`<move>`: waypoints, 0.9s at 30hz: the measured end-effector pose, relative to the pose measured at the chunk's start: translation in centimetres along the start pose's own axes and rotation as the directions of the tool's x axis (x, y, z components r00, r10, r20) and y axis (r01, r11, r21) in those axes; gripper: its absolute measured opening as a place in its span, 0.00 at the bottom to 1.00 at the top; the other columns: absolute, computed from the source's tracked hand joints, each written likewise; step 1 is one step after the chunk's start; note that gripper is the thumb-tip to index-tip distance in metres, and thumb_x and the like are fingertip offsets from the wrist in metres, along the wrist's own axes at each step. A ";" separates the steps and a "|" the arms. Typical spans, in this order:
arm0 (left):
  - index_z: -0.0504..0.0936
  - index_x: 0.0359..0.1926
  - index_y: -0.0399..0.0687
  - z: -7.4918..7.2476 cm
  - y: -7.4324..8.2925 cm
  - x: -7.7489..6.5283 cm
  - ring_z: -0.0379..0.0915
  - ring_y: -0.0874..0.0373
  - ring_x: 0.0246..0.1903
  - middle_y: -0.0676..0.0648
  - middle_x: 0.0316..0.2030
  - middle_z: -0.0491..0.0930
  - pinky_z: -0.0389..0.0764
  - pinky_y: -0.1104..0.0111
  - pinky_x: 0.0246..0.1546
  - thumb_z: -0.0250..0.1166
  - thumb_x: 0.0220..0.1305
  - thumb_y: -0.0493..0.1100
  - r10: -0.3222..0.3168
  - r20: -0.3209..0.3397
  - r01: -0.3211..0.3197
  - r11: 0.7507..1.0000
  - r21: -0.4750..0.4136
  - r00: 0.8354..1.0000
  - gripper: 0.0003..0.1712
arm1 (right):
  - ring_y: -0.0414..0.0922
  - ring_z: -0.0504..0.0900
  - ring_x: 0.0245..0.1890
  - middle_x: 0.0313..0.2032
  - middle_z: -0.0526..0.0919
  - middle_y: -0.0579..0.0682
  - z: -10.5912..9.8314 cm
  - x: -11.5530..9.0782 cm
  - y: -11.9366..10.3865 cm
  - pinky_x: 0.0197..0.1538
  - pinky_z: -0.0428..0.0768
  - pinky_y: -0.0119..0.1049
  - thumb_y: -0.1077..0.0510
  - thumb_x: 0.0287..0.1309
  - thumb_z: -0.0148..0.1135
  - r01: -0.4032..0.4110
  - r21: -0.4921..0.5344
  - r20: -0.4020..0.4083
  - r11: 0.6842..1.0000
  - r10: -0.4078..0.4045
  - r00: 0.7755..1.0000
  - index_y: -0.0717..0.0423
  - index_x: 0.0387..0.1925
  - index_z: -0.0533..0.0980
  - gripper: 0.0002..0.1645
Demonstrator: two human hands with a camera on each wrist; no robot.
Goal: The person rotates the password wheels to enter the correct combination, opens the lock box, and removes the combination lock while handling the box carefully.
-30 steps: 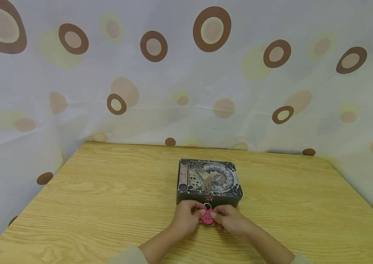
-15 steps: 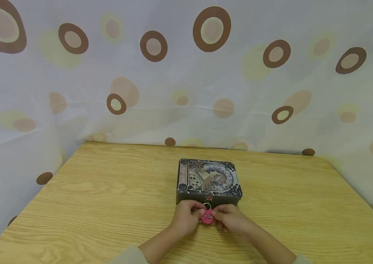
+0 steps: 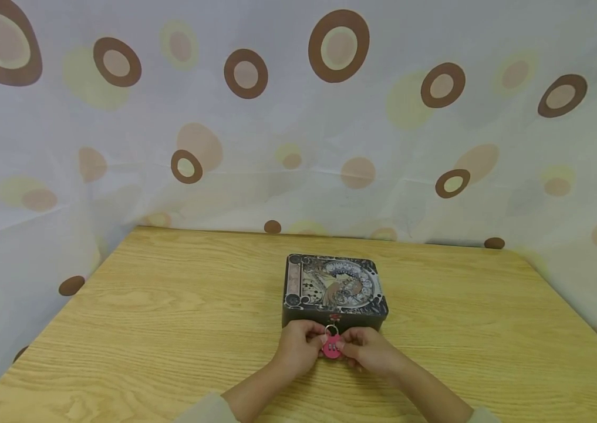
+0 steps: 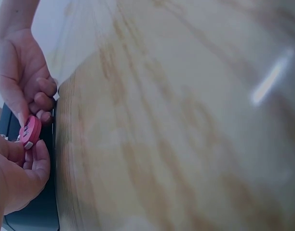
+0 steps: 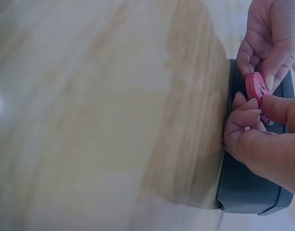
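Observation:
A pink combination padlock [image 3: 332, 348] with number dials hangs by its shackle at the red clasp [image 3: 334, 317] on the front of a dark tin box [image 3: 336, 286] with a printed lid. My left hand [image 3: 298, 348] pinches the padlock's left side between thumb and fingers. On the other side my right hand [image 3: 369, 351] grips it, thumb at the dials. The left wrist view shows the padlock [image 4: 30, 131] edge-on between both hands. In the right wrist view the right thumb touches the dial side of the padlock [image 5: 256, 87]. The digits are too small to read.
The box stands with its lid down on a wood-grain table [image 3: 182, 305]. Behind the table and at both sides hangs a pale curtain [image 3: 256, 129] with brown and yellow circles.
My right thumb shifts a little over the padlock's dials. The left hand, the padlock and the box stay in place.

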State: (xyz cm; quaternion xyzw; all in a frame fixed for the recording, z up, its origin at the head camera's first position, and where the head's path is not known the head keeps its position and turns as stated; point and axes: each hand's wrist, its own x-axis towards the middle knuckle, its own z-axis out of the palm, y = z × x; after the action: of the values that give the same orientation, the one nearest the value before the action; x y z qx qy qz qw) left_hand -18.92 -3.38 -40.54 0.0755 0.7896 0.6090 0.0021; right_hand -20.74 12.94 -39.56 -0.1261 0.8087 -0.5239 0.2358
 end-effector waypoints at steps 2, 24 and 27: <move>0.80 0.31 0.25 0.0 0.0 0.0 0.70 0.63 0.21 0.41 0.23 0.79 0.74 0.78 0.20 0.59 0.57 0.27 0.001 -0.001 -0.001 1.000 0.006 1.000 0.05 | 0.38 0.67 0.21 0.21 0.69 0.45 0.0 0.0 0.0 0.23 0.67 0.26 0.63 0.61 0.51 0.010 -0.009 0.002 1.000 -0.010 1.000 0.74 0.36 0.71 0.13; 0.80 0.31 0.26 0.0 0.1 0.0 0.71 0.64 0.22 0.40 0.24 0.80 0.73 0.78 0.20 0.59 0.57 0.28 0.006 -0.004 -0.006 0.999 0.032 1.000 0.05 | 0.39 0.66 0.22 0.22 0.73 0.46 0.2 -0.3 -0.6 0.23 0.65 0.26 0.63 0.65 0.46 -0.005 -0.035 0.015 0.999 0.006 1.000 0.69 0.31 0.72 0.12; 0.80 0.32 0.26 0.1 0.1 0.0 0.71 0.63 0.22 0.41 0.24 0.79 0.73 0.78 0.20 0.59 0.57 0.28 0.005 -0.003 -0.005 0.999 0.032 1.000 0.05 | 0.39 0.66 0.22 0.22 0.73 0.46 0.3 -0.3 -0.6 0.23 0.66 0.27 0.63 0.65 0.45 -0.014 -0.041 0.011 0.999 0.014 1.000 0.69 0.31 0.72 0.13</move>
State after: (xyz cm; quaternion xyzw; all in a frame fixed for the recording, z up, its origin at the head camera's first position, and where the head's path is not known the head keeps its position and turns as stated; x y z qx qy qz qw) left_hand -18.88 -3.31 -40.44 0.0766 0.7990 0.5965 -0.0019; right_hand -20.40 12.62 -39.08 -0.1281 0.8187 -0.5049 0.2416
